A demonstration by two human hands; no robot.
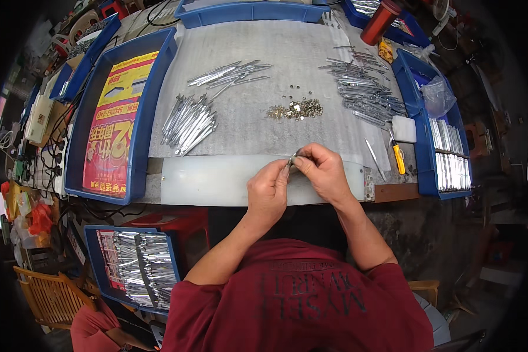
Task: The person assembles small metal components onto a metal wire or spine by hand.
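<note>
Above the white board (211,180) at the table's near edge, my left hand (268,190) and my right hand (324,171) meet. Their fingertips pinch together on a small metal piece (291,158); most of it is hidden by the fingers, so its full shape does not show. Beyond my hands lies a loose heap of small brass-coloured and silvery parts (302,108). Thin silver metal rods are gathered in piles: a bundle (189,123) to the left, a looser spread (229,75) farther back, and a large pile (366,88) on the right.
A blue tray (136,135) lined with printed paper stands left. Another blue tray (402,73) at right holds packed rods. A yellow-handled screwdriver (399,158) and white block (403,129) lie nearby. Lower left, a blue tray (92,258) of rods sits beside a person's sleeve (97,328).
</note>
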